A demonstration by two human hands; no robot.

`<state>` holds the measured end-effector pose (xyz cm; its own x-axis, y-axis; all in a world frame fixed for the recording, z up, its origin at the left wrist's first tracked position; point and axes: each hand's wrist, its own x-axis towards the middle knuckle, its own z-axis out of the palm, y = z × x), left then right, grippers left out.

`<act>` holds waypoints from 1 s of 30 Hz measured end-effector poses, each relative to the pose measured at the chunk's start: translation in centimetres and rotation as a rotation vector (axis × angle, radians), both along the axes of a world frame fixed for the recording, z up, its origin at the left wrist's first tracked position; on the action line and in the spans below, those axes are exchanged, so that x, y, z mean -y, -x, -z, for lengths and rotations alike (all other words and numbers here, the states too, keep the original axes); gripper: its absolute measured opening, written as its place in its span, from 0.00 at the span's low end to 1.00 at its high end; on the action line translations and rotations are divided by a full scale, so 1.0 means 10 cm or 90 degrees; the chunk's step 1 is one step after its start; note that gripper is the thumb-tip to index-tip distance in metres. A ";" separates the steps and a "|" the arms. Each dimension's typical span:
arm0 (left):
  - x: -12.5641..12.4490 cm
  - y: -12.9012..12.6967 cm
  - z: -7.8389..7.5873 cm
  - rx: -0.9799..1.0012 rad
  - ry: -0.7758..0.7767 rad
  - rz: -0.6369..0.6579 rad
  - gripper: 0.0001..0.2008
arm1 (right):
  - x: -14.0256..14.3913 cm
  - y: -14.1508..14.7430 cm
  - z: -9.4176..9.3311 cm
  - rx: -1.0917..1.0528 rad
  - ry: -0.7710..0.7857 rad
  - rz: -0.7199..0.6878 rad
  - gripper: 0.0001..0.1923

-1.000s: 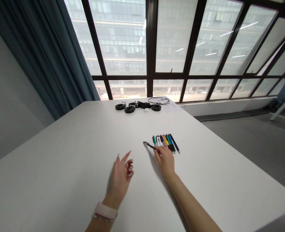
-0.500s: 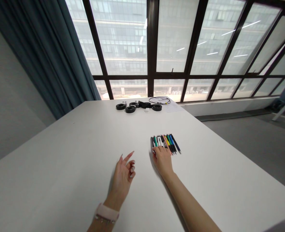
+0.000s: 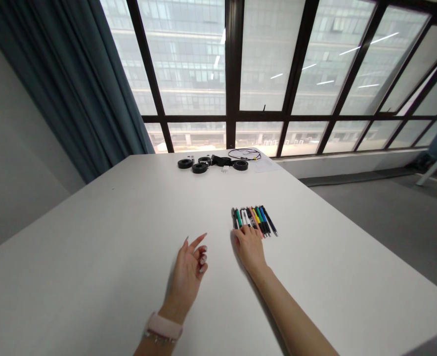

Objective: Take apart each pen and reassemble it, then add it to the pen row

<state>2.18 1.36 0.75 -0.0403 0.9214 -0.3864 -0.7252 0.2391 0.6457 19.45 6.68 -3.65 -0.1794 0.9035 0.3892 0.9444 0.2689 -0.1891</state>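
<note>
Several pens (image 3: 257, 217) lie side by side in a row on the white table, with a grey one (image 3: 234, 214) at the left end and green, white, pink, yellow, blue and dark ones further right. At the near ends of the left and middle pens, my right hand (image 3: 249, 247) has its fingers curled down against them; its fingertips are hidden. My left hand (image 3: 189, 269) hovers or rests to the left, apart from the pens, palm turned inward. Its fingers are loosely bent and apart, holding nothing. A pale pink band circles that wrist.
Black tape-like rolls (image 3: 199, 168), a black bundle (image 3: 221, 160) and a small white plug (image 3: 225, 169) lie toward the far end of the table (image 3: 129, 222). A looped black cable (image 3: 244, 150) rests on a paper sheet there. Windows stand beyond; the table's right edge slants past the pens.
My right hand has shifted very slightly, its thumb side drawing down a little, so more of the grey pen shows. My left hand and the other pens look almost unchanged.
</note>
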 end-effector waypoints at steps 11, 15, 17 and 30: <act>-0.01 0.01 0.01 0.011 -0.010 0.007 0.19 | 0.03 0.00 -0.03 -0.004 0.015 0.013 0.11; -0.01 0.01 0.00 0.012 -0.013 0.006 0.19 | 0.03 0.00 -0.03 0.005 0.002 0.016 0.12; -0.01 0.01 0.01 0.013 -0.014 0.008 0.19 | 0.04 0.00 -0.03 0.011 -0.006 0.015 0.13; 0.00 0.03 0.04 0.034 -0.029 0.013 0.21 | 0.04 0.00 -0.04 0.028 -0.009 0.012 0.12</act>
